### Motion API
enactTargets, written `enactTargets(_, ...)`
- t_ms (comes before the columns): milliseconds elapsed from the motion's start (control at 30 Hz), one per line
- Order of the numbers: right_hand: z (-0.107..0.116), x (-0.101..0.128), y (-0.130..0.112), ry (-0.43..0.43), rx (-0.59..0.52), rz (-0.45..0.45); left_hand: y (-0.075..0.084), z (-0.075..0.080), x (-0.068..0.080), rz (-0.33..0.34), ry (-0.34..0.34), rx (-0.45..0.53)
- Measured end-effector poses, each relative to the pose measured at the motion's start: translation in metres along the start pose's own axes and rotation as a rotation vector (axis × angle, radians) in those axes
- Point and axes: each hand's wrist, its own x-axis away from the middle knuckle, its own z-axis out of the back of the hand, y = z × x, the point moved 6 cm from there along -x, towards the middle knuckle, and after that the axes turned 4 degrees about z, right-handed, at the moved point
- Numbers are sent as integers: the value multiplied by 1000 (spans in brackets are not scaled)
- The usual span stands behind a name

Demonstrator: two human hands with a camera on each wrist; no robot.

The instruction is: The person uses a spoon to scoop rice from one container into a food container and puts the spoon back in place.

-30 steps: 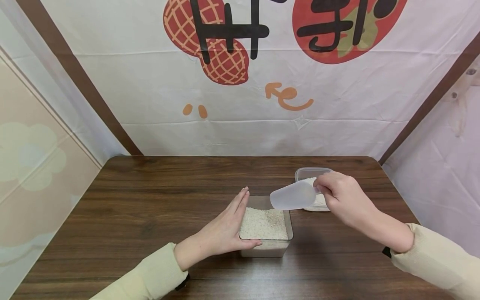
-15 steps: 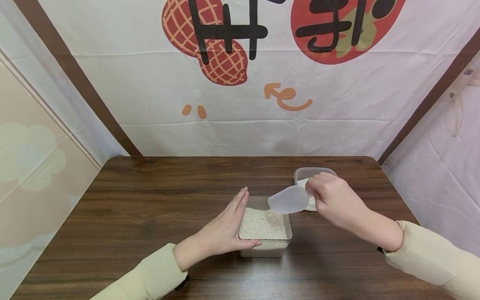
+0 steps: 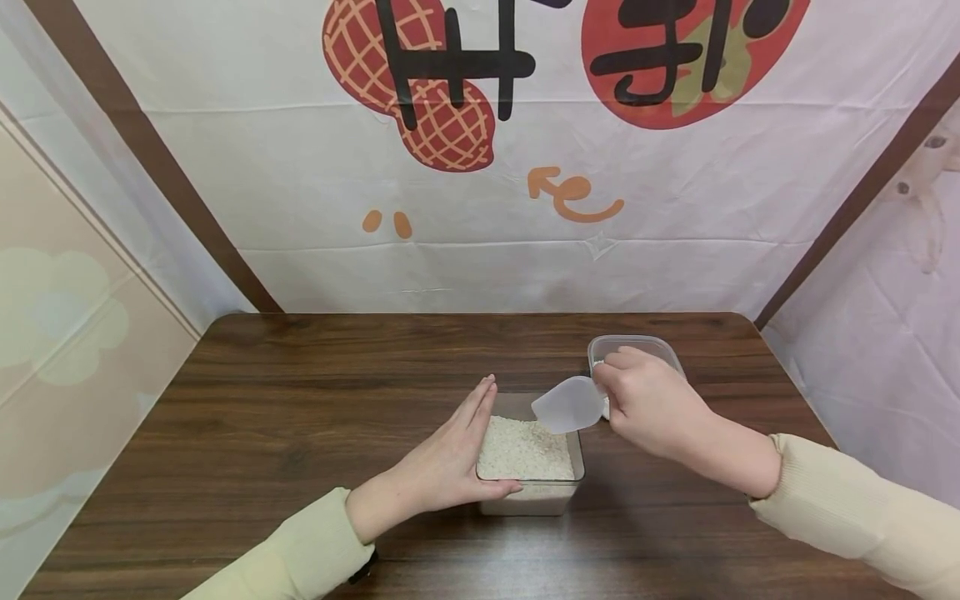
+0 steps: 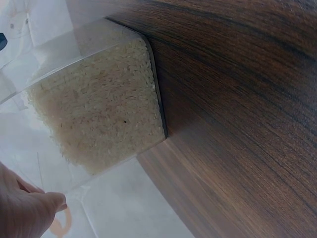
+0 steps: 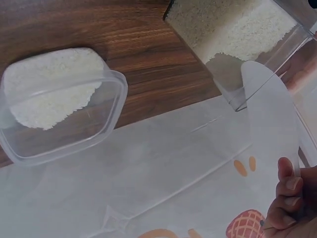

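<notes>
My left hand rests against a clear square container, its straight fingers along the left side and its thumb across the front wall. Rice fills much of this container; its level shows through the wall in the left wrist view. My right hand grips a translucent white scoop by its handle. The scoop is tilted, with its tip over the container's far right part. In the right wrist view, the scoop looks bare on the side that shows; curled fingers hold its handle.
Behind my right hand stands a smaller clear plastic tub, partly hidden; the right wrist view shows white rice in it. Both containers sit on a dark wooden table. A printed white cloth hangs behind the table's far edge.
My right hand has moved left and slightly nearer with the scoop, tilting it further over the square container. The left hand and the container have stayed in place.
</notes>
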Motion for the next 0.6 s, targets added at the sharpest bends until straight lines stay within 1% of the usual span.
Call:
enactTargets(300, -12, -8, -10, -135, 63, 43, 0, -1, 0, -5, 6, -7)
enactTargets(500, -16, -14, -15, -158, 103, 76, 0, 0, 0, -16, 16, -6)
enactTargets(600, -19, -18, -18, -173, 139, 121, 0, 0, 0, -15, 17, -1)
